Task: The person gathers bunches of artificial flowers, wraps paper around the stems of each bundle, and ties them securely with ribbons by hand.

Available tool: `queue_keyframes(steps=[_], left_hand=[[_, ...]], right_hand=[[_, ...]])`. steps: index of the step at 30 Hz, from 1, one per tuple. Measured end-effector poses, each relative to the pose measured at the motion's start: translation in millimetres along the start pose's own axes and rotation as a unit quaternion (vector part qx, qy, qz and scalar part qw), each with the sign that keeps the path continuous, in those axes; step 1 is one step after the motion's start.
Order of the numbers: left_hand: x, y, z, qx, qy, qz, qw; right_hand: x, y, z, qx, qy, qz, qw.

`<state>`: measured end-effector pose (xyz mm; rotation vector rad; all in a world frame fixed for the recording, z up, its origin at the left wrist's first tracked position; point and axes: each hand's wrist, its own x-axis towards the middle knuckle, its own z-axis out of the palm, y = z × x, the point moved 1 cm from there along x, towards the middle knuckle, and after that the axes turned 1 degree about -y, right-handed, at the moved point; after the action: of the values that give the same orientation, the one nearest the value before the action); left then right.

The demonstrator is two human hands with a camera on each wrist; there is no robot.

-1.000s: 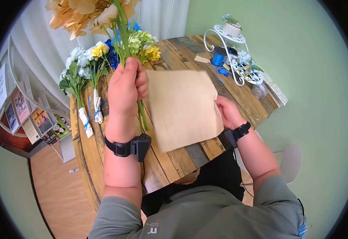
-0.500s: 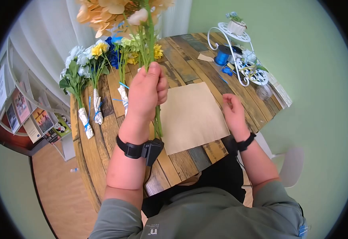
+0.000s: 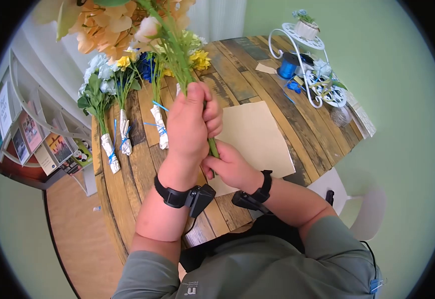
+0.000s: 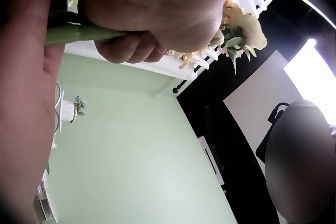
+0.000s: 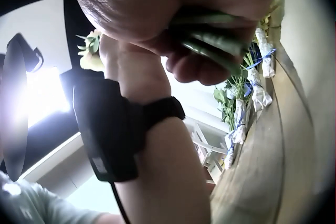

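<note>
My left hand [image 3: 191,127] grips a bunch of green stems [image 3: 212,147] over the table, thumb uppermost. Peach flowers [image 3: 105,32] and a pale pink bud [image 3: 147,29] top the bunch at the upper left of the head view. Just below, my right hand [image 3: 233,168] holds the lower stem ends. In the right wrist view its fingers [image 5: 202,70] curl round several stems [image 5: 212,50]. A square of tan paper [image 3: 260,132] lies flat beneath and right of the hands, its near left part hidden by them.
Bouquets with white-wrapped handles [image 3: 109,154] and blue ties lie along the left of the wooden table [image 3: 242,82]. At the back right stand a white metal rack [image 3: 311,40] and a blue ribbon spool [image 3: 288,66]. A magazine shelf [image 3: 38,134] is at far left.
The right hand let go of the paper's right edge, and the paper settled flat. That hand then moved left to the stem ends. The left hand shifted right with the flowers, tilting their heads leftward.
</note>
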<state>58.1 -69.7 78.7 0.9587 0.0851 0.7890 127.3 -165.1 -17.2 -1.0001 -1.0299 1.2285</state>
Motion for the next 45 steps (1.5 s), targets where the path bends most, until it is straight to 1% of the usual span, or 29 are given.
queue_keyframes(steps=[4,6,7,9,10,12,14,15,16,18,19,20,21,22,24,25,26,29,32,33,34,36,37,38,39,40,42,43,45], left_hand=[[0,-10,0,0.026,0.005,-0.004,1.0],[2,-14,-4,0.054,-0.058,-0.023,0.997],[4,-17,-5,0.059,-0.06,-0.027,0.996],[10,-21,-5,0.221,-0.095,0.103,0.965],[11,-27,-6,0.224,-0.098,0.103,0.964],[13,-41,-13,0.211,-0.058,0.094,0.971],[22,-42,-30,0.228,-0.043,0.08,0.969],[25,-39,-37,0.317,0.0,0.017,0.948],[28,-38,-45,0.401,0.043,-0.047,0.914],[33,-45,-80,0.53,0.047,-0.132,0.836],[30,-48,-87,0.536,0.045,-0.129,0.833],[23,-50,-92,0.641,0.066,-0.19,0.741],[14,-51,-92,0.73,0.087,-0.247,0.631],[8,-53,-86,0.736,0.087,-0.245,0.625],[-7,-63,-73,0.784,0.098,-0.276,0.547],[-14,-71,-72,0.82,0.124,-0.194,0.523],[-13,-76,-74,0.822,0.126,-0.196,0.519],[-3,-81,-80,0.789,0.117,-0.256,0.546],[4,-92,-96,0.782,0.101,-0.241,0.565],[4,-92,-89,0.773,0.099,-0.206,0.592],[4,-94,-92,0.772,0.101,-0.205,0.593],[5,-100,-100,0.679,0.131,-0.126,0.711],[5,-104,-103,0.678,0.132,-0.129,0.711],[4,-108,-107,0.576,0.162,-0.126,0.791],[5,-109,-107,0.464,0.189,-0.119,0.857],[4,-111,-107,0.462,0.19,-0.119,0.858],[2,-113,-107,0.307,0.253,-0.132,0.908],[3,-112,-108,0.303,0.254,-0.134,0.909],[8,-112,-111,0.129,0.18,-0.177,0.959]], right_hand=[[-4,9,-5,0.017,0.03,-0.011,0.999],[-7,10,-9,0.035,0.03,0.012,0.999],[-8,10,-10,0.04,0.031,0.009,0.999],[-10,7,-14,0.034,0.053,-0.032,0.998],[-9,5,-18,0.036,0.054,-0.036,0.997],[-6,1,-29,0.087,0.103,-0.072,0.988],[-3,-1,-41,0.088,0.115,-0.081,0.986],[0,-3,-45,0.086,0.128,-0.086,0.984],[2,-4,-50,0.083,0.142,-0.09,0.982],[7,-1,-58,0.076,0.155,-0.102,0.98],[11,0,-61,0.061,0.165,-0.122,0.977],[14,0,-65,0.045,0.176,-0.144,0.973],[17,2,-70,0.05,0.176,-0.151,0.972],[19,3,-73,0.021,0.198,-0.166,0.966],[22,3,-76,0.0,0.219,-0.183,0.959],[23,2,-78,-0.007,0.228,-0.175,0.958],[23,2,-79,-0.016,0.237,-0.164,0.957],[24,2,-78,-0.025,0.244,-0.182,0.952],[24,3,-78,-0.043,0.25,-0.182,0.95],[24,2,-79,-0.044,0.247,-0.183,0.951],[24,2,-79,-0.058,0.249,-0.189,0.948],[23,2,-80,-0.072,0.251,-0.191,0.946],[24,2,-80,-0.07,0.247,-0.192,0.947],[24,3,-80,-0.069,0.243,-0.193,0.948],[25,5,-80,-0.07,0.242,-0.191,0.949],[25,6,-81,-0.075,0.242,-0.18,0.95],[28,9,-81,-0.084,0.242,-0.168,0.952],[29,11,-81,-0.082,0.238,-0.162,0.954],[30,16,-80,-0.083,0.232,-0.153,0.957]])
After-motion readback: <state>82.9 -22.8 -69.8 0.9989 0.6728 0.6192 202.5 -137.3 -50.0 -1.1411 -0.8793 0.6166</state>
